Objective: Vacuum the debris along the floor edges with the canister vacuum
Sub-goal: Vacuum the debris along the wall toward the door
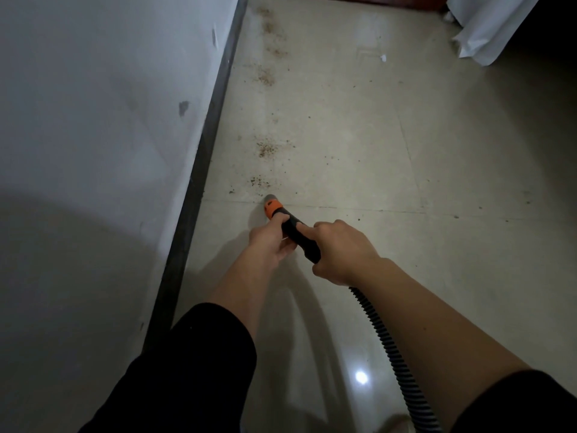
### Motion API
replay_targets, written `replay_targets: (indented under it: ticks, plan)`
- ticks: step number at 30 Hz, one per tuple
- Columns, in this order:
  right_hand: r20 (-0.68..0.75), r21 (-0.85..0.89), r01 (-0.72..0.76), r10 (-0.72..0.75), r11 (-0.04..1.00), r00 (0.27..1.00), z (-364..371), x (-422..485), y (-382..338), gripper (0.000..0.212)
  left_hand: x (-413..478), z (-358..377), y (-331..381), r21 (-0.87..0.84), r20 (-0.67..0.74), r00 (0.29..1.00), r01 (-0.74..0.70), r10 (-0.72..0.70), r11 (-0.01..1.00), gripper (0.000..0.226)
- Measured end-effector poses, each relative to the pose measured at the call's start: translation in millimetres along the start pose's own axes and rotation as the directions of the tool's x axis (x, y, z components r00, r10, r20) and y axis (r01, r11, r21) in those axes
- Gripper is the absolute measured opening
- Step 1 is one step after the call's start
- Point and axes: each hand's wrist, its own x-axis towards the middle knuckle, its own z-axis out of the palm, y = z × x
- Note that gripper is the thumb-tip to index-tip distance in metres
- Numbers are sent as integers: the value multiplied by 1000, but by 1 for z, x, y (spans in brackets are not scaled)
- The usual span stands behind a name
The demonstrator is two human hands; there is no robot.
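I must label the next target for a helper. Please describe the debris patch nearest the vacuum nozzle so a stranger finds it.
Follow the dark baseboard toward the camera until the vacuum's orange nozzle. Just beyond its tip lies a small patch of brown crumbs. It is the closest to the nozzle; the next patch beyond is larger and denser.

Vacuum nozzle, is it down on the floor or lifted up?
Down low: the nozzle tip points at the floor just before the crumbs. Touching? Cannot tell.
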Motion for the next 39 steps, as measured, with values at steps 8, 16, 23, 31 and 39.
replay_targets:
  ticks: [8,16,23,31,39]
  plan:
    - [13,4,24,-24,1000,1000,2,4,-14,64,-2,-16,3,-30,-39,999,-9,8,1000,29]
    - [15,-3,77,-77,997,997,6,14,-32,66,-8,-37,12,-59,-83,997,-12,7,998,22]
    - [11,-21,120,-119,993,993,10,30,-46,60,-10,-55,21,-108,-98,995,-17,6,994,35]
    - [29,-37,169,-168,985,985,10,38,-62,58,-15,-71,29,-131,-101,995,-15,2,991,37]
    - [109,5,243,-242,970,964,4,35,-69,72,-24,-84,29,-145,-71,997,20,-30,989,20]
